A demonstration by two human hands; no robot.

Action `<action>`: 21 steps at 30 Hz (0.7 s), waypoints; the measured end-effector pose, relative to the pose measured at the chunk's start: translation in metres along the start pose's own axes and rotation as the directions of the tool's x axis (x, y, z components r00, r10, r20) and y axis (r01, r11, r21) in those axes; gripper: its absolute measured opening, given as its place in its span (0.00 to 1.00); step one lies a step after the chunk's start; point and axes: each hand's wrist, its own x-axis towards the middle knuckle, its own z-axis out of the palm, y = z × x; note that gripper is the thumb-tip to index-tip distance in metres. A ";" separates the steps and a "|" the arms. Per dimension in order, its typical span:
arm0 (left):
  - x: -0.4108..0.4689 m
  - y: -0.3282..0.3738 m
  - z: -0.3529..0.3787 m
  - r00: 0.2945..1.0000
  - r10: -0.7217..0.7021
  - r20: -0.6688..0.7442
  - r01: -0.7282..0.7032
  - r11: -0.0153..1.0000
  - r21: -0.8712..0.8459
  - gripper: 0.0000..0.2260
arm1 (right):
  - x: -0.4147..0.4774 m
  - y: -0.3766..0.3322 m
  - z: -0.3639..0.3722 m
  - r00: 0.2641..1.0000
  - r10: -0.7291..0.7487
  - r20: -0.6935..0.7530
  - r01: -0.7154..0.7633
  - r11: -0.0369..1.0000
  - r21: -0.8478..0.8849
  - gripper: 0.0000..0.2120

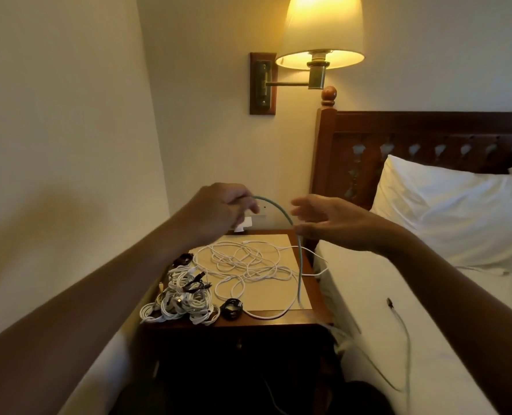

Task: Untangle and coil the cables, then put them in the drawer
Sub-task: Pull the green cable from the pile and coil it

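Observation:
A teal cable (281,213) arcs between my two hands above the wooden nightstand (281,320). My left hand (218,209) grips its upper end with curled fingers. My right hand (329,221) has the cable running between thumb and fingers, the fingers spread loosely. The cable drops past the nightstand's right side and trails over the bed, ending in a dark plug (389,302). A loose tangle of white cable (242,262) lies on the nightstand top. Several coiled white and black cables (182,298) are piled at its front left. The drawer knob (239,344) shows dimly below.
A small black coil (231,307) sits near the nightstand's front edge. A lit wall lamp (320,31) hangs above. The bed (413,310) with a white pillow (446,211) and dark headboard (428,136) lies to the right; a wall is at the left.

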 end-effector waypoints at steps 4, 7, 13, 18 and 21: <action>-0.002 -0.002 0.002 0.996 0.061 -0.061 -0.052 0.988 0.145 0.11 | 0.010 -0.033 0.027 0.995 -0.095 -0.030 0.099 0.976 0.194 0.10; -0.010 -0.031 -0.019 0.993 -0.095 -0.076 0.114 0.946 0.303 0.12 | 0.016 -0.013 0.026 0.981 -0.109 -0.160 0.090 0.988 -0.123 0.13; -0.041 -0.094 -0.041 0.901 -0.432 -0.023 0.432 0.894 0.117 0.15 | 0.020 0.066 0.040 0.962 0.029 -0.272 -0.090 0.972 -0.216 0.13; -0.039 -0.064 -0.030 0.940 -0.247 0.233 0.316 0.386 -0.867 0.10 | 0.019 0.075 0.084 0.983 0.178 -0.055 -0.186 0.944 -0.273 0.10; -0.027 -0.041 -0.013 0.976 -0.194 0.097 0.156 0.319 -0.935 0.11 | 0.004 0.034 0.123 0.950 0.126 0.286 -0.041 0.957 -0.286 0.11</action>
